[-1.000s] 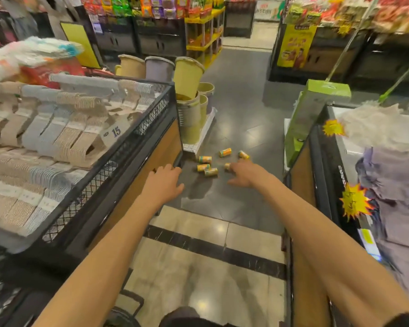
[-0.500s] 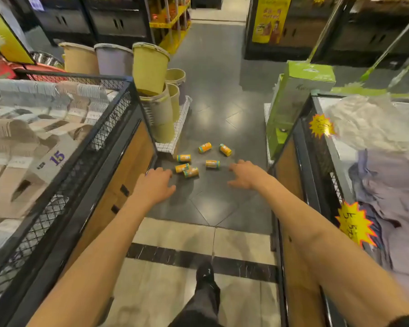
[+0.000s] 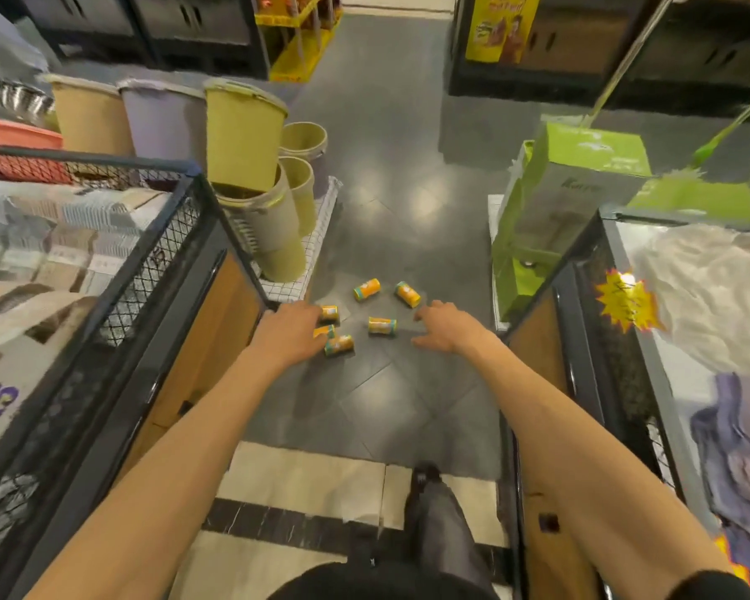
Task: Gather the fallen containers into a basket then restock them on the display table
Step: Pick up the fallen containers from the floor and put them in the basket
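The fingers of the right hand [image 3: 449,329] were spread and relaxed, holding nothing; those of the left hand [image 3: 289,335] drooped loosely together, also empty, their tips overlapping two of the six small yellow-orange cylindrical containers [image 3: 382,326]. These lay scattered on their sides on the glossy dark grey tiled floor [image 3: 408,188] of a shop aisle; a black wire-mesh display bin with wood panels [image 3: 183,236] flanked the left, stacked yellow plastic buckets [image 3: 243,132] stood beyond it, and a tall green cardboard box [image 3: 572,175] stood on the right.
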`<state>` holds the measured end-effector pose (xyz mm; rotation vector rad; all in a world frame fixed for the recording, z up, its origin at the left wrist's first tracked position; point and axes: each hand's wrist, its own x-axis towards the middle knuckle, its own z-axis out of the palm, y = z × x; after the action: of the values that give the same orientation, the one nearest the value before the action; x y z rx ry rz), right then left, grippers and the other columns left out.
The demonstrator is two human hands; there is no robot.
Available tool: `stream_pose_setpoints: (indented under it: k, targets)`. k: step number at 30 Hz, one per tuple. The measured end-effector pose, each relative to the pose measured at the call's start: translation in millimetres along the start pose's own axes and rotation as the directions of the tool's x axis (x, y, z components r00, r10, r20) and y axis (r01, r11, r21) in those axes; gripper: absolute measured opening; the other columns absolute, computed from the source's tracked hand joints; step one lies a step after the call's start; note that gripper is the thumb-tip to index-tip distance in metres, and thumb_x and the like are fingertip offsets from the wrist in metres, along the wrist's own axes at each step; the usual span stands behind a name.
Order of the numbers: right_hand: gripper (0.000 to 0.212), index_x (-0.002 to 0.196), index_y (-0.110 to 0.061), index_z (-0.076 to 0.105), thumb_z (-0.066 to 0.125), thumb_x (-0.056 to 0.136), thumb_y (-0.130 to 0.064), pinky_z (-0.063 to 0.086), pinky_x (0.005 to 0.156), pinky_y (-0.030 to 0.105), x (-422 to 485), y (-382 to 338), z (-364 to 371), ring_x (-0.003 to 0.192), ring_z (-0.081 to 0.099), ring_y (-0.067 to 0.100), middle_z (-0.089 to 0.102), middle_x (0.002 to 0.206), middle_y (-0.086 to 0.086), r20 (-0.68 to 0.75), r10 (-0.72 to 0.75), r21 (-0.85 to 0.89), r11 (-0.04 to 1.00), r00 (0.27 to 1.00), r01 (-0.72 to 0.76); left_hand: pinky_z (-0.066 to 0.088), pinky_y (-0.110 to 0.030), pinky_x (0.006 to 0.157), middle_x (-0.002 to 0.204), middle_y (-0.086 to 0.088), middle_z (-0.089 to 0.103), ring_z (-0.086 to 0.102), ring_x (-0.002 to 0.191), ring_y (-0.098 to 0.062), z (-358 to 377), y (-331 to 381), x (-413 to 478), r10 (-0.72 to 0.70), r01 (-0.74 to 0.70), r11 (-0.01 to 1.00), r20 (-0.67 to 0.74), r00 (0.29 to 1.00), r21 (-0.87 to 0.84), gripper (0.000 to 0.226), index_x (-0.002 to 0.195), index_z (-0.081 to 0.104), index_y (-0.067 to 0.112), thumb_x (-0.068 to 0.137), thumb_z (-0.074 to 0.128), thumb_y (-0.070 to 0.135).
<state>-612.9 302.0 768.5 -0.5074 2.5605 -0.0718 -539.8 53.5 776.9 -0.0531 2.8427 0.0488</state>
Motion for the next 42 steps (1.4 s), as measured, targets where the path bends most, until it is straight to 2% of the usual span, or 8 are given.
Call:
stream_pose_setpoints:
  k: [8, 11, 17, 21, 25, 30, 36, 42]
  targets:
    - [0.054, 0.135, -0.013, 0.049, 0.057, 0.092, -0.045, 0.044, 0.099, 0.044, 165.6, 54.3, -47.7, 0.126, 0.044, 0.035, 0.046, 0.136, 0.015, 0.048, -0.074, -0.058, 0.995, 0.996, 0.077, 0.047, -0.044, 0.089, 0.125, -0.01, 0.057, 0.055, 0.115, -0.033, 8.6, 5.2, 158.7, -0.06, 0.065, 0.997, 0.084, 0.995, -0.05, 0.045, 0.128, 0.054, 0.02, 0.091, 0.053, 0.044]
    - [0.048, 0.132, -0.013, 0.05, 0.057, 0.091, -0.037, 0.045, 0.097, 0.044, 229.9, 69.4, -69.6, 0.123, 0.046, 0.033, 0.05, 0.132, 0.014, 0.092, -0.12, -0.091, 0.988, 0.988, 0.129, 0.049, -0.045, 0.09, 0.128, -0.011, 0.056, 0.054, 0.116, -0.033, 7.5, 7.7, 209.7, -0.139, 0.161, 0.963, 0.116, 0.984, -0.214, 0.046, 0.131, 0.051, 0.02, 0.091, 0.054, 0.041]
    - [0.048, 0.132, -0.008, 0.049, 0.056, 0.092, -0.035, 0.043, 0.094, 0.04, 331.6, 90.0, -97.3, 0.123, 0.049, 0.036, 0.053, 0.132, 0.016, 0.153, -0.167, -0.118, 0.976, 0.974, 0.186, 0.046, -0.043, 0.093, 0.129, -0.013, 0.056, 0.052, 0.121, -0.036, 17.9, 2.3, 283.9, -0.246, 0.286, 0.922, 0.175, 0.953, -0.259, 0.045, 0.135, 0.05, 0.019, 0.094, 0.054, 0.038]
    - [0.055, 0.138, -0.009, 0.048, 0.053, 0.095, -0.043, 0.04, 0.1, 0.041, 379.8, 95.9, -85.5, 0.128, 0.046, 0.034, 0.049, 0.139, 0.016, 0.222, -0.166, -0.091, 0.978, 0.961, 0.19, 0.047, -0.044, 0.093, 0.128, -0.015, 0.056, 0.052, 0.12, -0.037, 43.5, -5.9, 321.6, -0.257, 0.326, 0.894, 0.244, 0.935, -0.307, 0.046, 0.134, 0.052, 0.016, 0.094, 0.055, 0.037]
    - [0.054, 0.138, -0.011, 0.047, 0.054, 0.095, -0.044, 0.042, 0.099, 0.043, 431.4, 107.1, -46.8, 0.128, 0.047, 0.035, 0.049, 0.14, 0.015, 0.281, -0.122, -0.098, 0.983, 0.952, 0.155, 0.048, -0.049, 0.09, 0.122, -0.021, 0.058, 0.053, 0.115, -0.041, 92.5, -15.5, 370.1, -0.216, 0.315, 0.889, 0.303, 0.928, -0.332, 0.043, 0.13, 0.054, 0.012, 0.093, 0.056, 0.034]
    - [0.054, 0.136, -0.01, 0.05, 0.057, 0.094, -0.044, 0.043, 0.099, 0.044, 494.1, 111.6, 19.7, 0.124, 0.05, 0.039, 0.051, 0.135, 0.018, 0.273, -0.047, -0.135, 0.987, 0.961, 0.087, 0.047, -0.046, 0.097, 0.131, -0.017, 0.059, 0.054, 0.121, -0.037, 164.8, -32.3, 427.4, -0.214, 0.37, 0.796, 0.349, 0.912, -0.479, 0.047, 0.131, 0.057, 0.012, 0.09, 0.06, 0.033]
    - [0.05, 0.137, -0.007, 0.048, 0.054, 0.095, -0.035, 0.045, 0.101, 0.049, 593.6, 117.8, 143.3, 0.127, 0.046, 0.04, 0.049, 0.137, 0.02, 0.306, -0.04, -0.116, 0.99, 0.951, 0.079, 0.046, -0.046, 0.098, 0.133, -0.016, 0.057, 0.053, 0.123, -0.037, 300.3, -66.6, 492.2, -0.208, 0.365, 0.819, 0.363, 0.908, -0.443, 0.049, 0.133, 0.055, 0.014, 0.088, 0.063, 0.032]
    - [0.05, 0.135, -0.006, 0.048, 0.056, 0.094, -0.035, 0.044, 0.099, 0.046, 687.5, 121.1, 275.3, 0.124, 0.046, 0.041, 0.049, 0.132, 0.021, 0.29, -0.084, -0.035, 0.994, 0.953, 0.099, 0.044, -0.047, 0.099, 0.131, -0.021, 0.056, 0.05, 0.123, -0.038, 451.8, -95.5, 552.0, -0.182, 0.34, 0.86, 0.393, 0.901, -0.381, 0.045, 0.129, 0.056, 0.013, 0.088, 0.068, 0.027]
